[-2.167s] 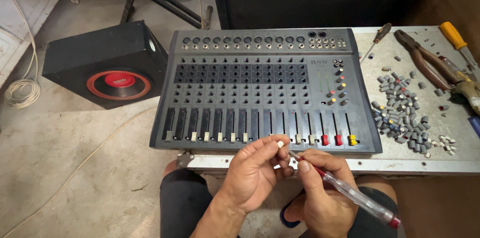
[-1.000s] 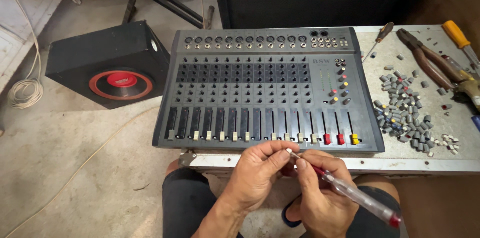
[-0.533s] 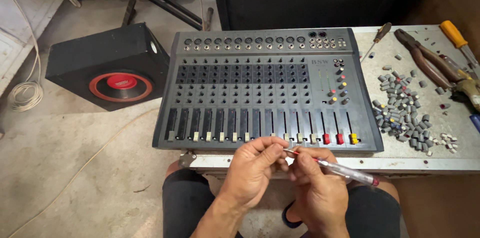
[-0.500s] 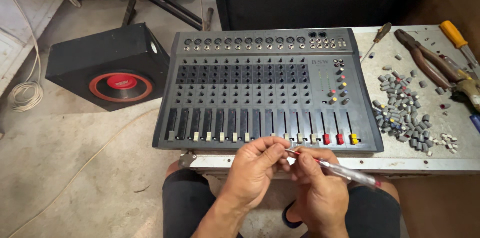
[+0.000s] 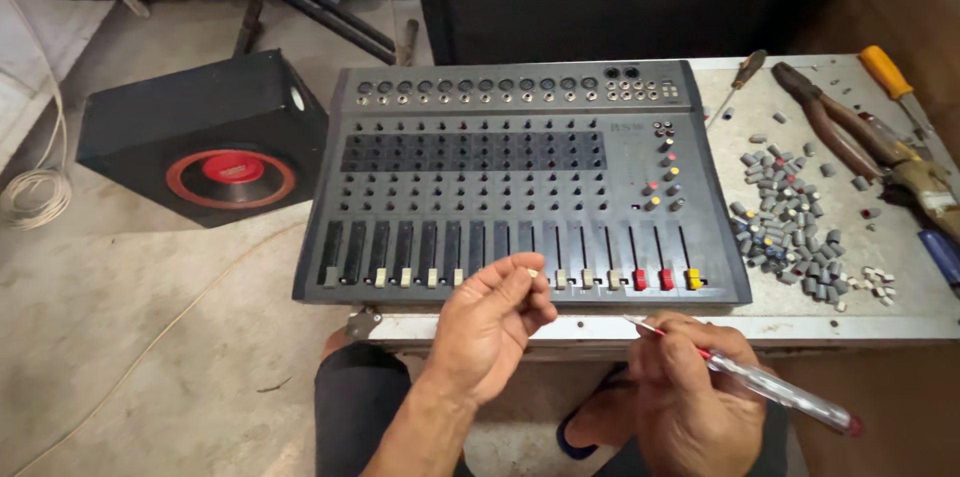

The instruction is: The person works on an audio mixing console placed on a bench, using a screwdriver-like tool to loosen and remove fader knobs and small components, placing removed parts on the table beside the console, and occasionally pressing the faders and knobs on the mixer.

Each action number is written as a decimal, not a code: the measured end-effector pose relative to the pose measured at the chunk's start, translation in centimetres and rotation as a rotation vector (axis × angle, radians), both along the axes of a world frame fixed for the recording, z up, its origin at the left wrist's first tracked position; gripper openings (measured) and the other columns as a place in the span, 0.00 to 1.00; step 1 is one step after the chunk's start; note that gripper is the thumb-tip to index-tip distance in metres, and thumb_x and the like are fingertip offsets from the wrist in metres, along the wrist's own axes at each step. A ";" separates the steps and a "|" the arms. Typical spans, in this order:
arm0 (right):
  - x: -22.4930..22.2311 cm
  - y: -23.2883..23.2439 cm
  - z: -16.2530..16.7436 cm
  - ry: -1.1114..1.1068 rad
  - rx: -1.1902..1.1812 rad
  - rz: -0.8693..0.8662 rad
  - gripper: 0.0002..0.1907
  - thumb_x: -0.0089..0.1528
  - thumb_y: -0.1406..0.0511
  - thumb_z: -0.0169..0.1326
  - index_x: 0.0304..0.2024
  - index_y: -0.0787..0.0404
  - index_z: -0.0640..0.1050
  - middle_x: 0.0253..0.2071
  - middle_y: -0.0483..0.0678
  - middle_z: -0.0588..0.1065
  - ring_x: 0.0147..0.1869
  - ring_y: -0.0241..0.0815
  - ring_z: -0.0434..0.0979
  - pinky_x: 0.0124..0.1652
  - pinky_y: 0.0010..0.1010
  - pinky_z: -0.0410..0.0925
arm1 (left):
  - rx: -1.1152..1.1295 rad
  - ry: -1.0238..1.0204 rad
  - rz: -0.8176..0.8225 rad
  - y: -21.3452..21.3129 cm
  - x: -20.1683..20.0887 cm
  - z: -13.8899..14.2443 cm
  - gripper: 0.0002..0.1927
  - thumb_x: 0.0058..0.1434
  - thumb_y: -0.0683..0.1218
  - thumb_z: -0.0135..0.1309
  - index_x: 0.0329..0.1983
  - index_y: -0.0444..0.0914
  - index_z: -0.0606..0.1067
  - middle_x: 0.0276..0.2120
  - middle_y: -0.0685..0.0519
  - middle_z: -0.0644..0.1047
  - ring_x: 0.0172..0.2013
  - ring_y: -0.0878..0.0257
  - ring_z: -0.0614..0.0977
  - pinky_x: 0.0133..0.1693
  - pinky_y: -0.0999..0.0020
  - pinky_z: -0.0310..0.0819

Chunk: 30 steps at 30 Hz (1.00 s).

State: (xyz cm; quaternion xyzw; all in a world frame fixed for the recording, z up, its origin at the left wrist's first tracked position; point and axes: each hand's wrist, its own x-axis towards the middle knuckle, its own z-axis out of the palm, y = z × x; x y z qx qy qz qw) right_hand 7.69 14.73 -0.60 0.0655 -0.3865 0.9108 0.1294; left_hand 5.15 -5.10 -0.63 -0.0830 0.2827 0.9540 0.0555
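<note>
A dark grey audio mixer (image 5: 520, 182) lies on a metal table (image 5: 900, 307), its row of sliders along the near edge. My left hand (image 5: 490, 327) hovers just in front of the middle sliders, pinching a small pale fader cap (image 5: 531, 274) between thumb and fingertips. To its right, my right hand (image 5: 690, 392) grips a clear-handled screwdriver (image 5: 760, 382) with a red band, its tip pointing up-left toward the mixer's front edge. The two hands are apart.
A pile of several grey knobs (image 5: 790, 227) lies right of the mixer, with pliers (image 5: 845, 127), a small screwdriver (image 5: 735, 82) and a yellow-handled tool (image 5: 890, 77) beyond. A black speaker box with a red cone (image 5: 215, 137) sits on the floor at left, and a coiled cable (image 5: 35, 187) beside it.
My hands were together at the screwdriver tip. Now the left hand has moved up toward the sliders with the small cap, and the right hand has dropped lower right with the screwdriver.
</note>
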 end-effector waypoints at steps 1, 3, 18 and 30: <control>-0.1 0.1 -0.2 -0.061 0.026 -0.030 0.05 0.67 0.75 0.56 0.45 0.70 0.76 0.42 0.60 0.77 0.37 0.43 0.72 0.39 0.37 0.68 | 0.038 0.018 -0.041 0.1 0.2 0.1 0.10 0.69 0.41 0.52 0.50 0.33 0.76 0.37 0.50 0.79 0.35 0.61 0.80 0.42 0.67 0.77; -0.4 -0.2 -0.6 -0.184 0.076 -0.080 0.06 0.66 0.74 0.56 0.46 0.71 0.76 0.39 0.58 0.76 0.35 0.44 0.72 0.38 0.36 0.68 | 0.058 0.030 -0.076 0.7 0.3 0.4 0.09 0.69 0.41 0.52 0.50 0.34 0.75 0.38 0.50 0.79 0.36 0.61 0.81 0.43 0.66 0.78; 1.3 -2.2 0.4 -0.222 0.487 -0.190 0.08 0.63 0.74 0.56 0.45 0.68 0.76 0.50 0.56 0.79 0.38 0.35 0.78 0.32 0.24 0.72 | 0.045 0.068 -0.156 2.1 1.3 0.1 0.09 0.69 0.38 0.54 0.52 0.32 0.76 0.40 0.49 0.80 0.40 0.60 0.82 0.47 0.64 0.78; 0.7 -1.7 -0.5 -0.217 0.275 -0.233 0.06 0.70 0.71 0.54 0.48 0.67 0.75 0.41 0.56 0.78 0.37 0.40 0.76 0.39 0.30 0.72 | 0.017 0.053 -0.132 1.6 1.6 0.0 0.08 0.69 0.38 0.53 0.50 0.33 0.76 0.39 0.49 0.80 0.39 0.60 0.82 0.46 0.64 0.78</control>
